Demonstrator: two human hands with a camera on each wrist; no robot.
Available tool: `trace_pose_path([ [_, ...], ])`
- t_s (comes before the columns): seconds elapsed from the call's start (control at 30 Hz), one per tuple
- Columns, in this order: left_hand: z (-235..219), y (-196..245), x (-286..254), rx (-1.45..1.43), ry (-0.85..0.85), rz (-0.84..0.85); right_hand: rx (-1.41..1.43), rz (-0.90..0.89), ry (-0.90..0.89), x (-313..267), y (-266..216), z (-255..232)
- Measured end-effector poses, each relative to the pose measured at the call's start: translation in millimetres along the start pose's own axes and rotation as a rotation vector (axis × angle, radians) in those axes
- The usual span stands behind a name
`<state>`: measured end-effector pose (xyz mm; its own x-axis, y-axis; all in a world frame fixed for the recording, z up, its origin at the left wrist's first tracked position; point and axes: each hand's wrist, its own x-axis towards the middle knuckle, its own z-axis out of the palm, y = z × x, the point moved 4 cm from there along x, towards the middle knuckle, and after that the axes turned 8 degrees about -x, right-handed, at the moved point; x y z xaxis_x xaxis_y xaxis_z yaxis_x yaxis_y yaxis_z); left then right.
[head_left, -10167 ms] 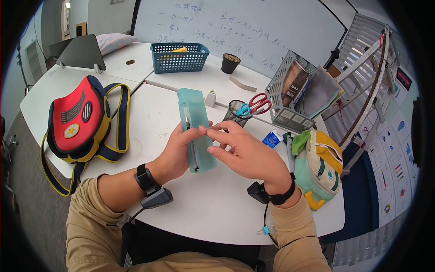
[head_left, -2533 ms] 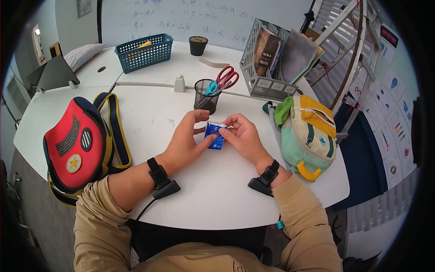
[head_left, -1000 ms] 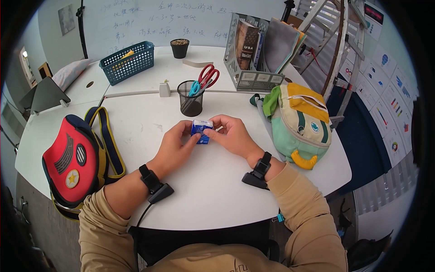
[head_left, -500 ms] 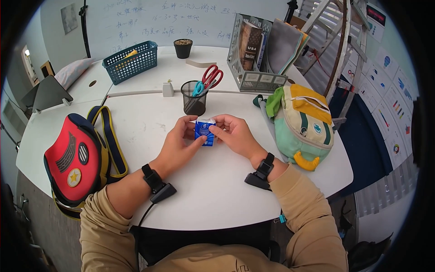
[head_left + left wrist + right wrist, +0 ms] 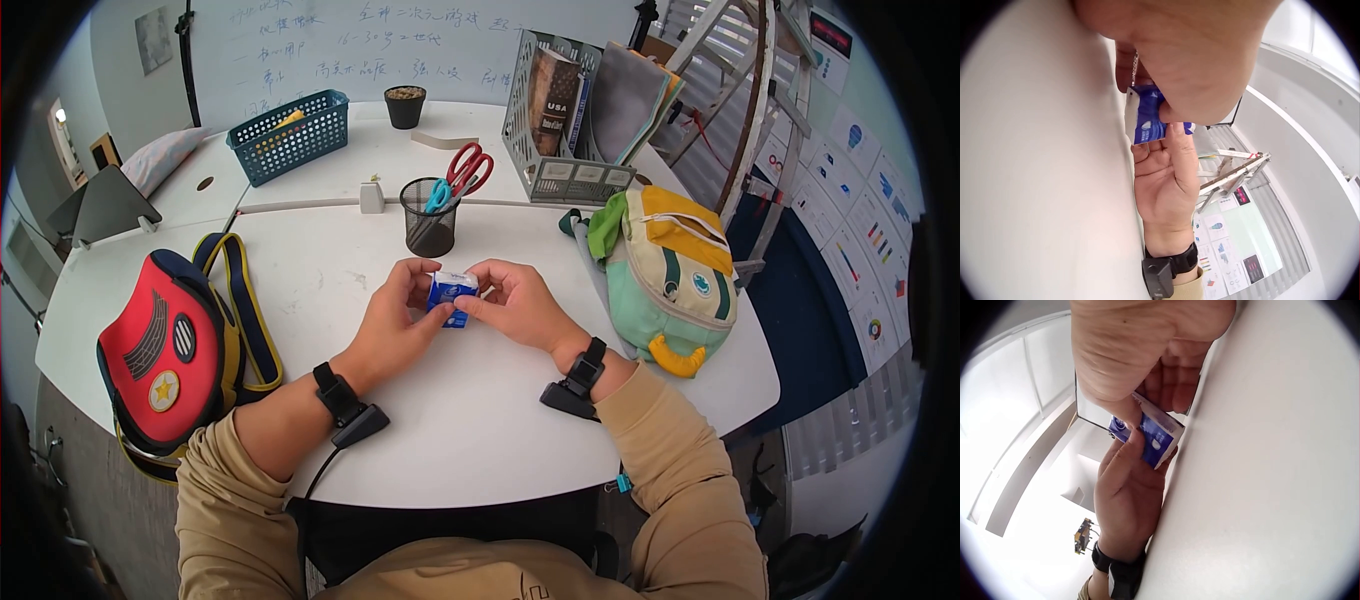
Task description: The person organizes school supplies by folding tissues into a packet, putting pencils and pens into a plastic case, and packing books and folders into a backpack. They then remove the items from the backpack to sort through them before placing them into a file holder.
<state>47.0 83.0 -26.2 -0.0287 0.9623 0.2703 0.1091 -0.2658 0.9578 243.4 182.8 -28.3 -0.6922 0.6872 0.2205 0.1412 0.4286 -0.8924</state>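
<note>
Between both hands, above the white table (image 5: 450, 420), is a small blue-and-white tissue pack (image 5: 441, 291). My left hand (image 5: 390, 318) pinches its left side, thumb on the front and fingers behind. My right hand (image 5: 522, 303) pinches the right side, its thumb laid across the printed front. Both thumbs meet near the middle of the tissue pack (image 5: 1149, 119) in the left wrist view. Seen from the right wrist, a white end of the tissue pack (image 5: 1172, 428) faces the tabletop. The back is mostly covered by fingers.
A mesh pen cup (image 5: 428, 228) with scissors stands just beyond the hands. A red bag (image 5: 165, 345) lies left, a green-and-yellow backpack (image 5: 670, 285) right. Farther back are a blue basket (image 5: 290, 140), a potted plant (image 5: 404, 108) and a grey file holder (image 5: 570, 180).
Ten seconds ago the hands held a teal pencil case, and the tissue pack lay on the table at right. Over the last second the hands stay together, tilting the pack back and forth.
</note>
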Motion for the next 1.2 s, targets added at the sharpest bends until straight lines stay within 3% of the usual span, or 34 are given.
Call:
trace_pose_path([
  [0.2, -1.0, -0.2, 2.3, 0.076, 0.010, 0.039, 0.046, -0.063, 0.116, 1.8, -2.7, -3.6],
  [1.2, -1.9, 1.3, 2.0, 0.054, 0.043, 0.038, 0.015, -0.027, 0.017, 0.6, -3.5, 0.4],
])
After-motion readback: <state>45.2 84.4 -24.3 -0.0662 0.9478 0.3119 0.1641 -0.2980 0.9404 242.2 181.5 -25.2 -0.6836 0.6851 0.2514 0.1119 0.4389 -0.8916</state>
